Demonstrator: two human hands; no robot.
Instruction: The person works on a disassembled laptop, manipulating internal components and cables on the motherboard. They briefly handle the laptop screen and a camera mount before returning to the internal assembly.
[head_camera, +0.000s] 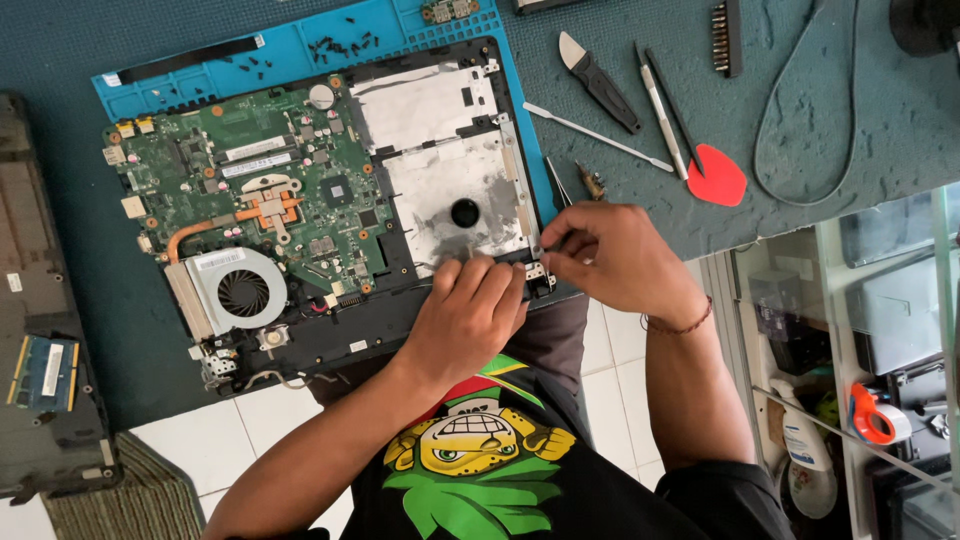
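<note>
An opened black laptop base lies on a blue silicone work mat, its green circuit board bared, with a copper heat pipe and a round grey cooling fan at the board's near-left corner. The left hand rests palm down on the near edge of the base, fingers spread flat beside the silver metal drive bay and closed on nothing. The right hand hovers at the near-right corner of the base, by the small metal hinge bracket; thumb and forefinger are pinched together, and whether something tiny sits between them cannot be told. Past the right hand, on the dark teal tabletop, lie a black-handled pry blade, a thin silver spudger and a red teardrop-shaped plastic pick. Tiny black screws sit loose on the mat's far edge
</note>
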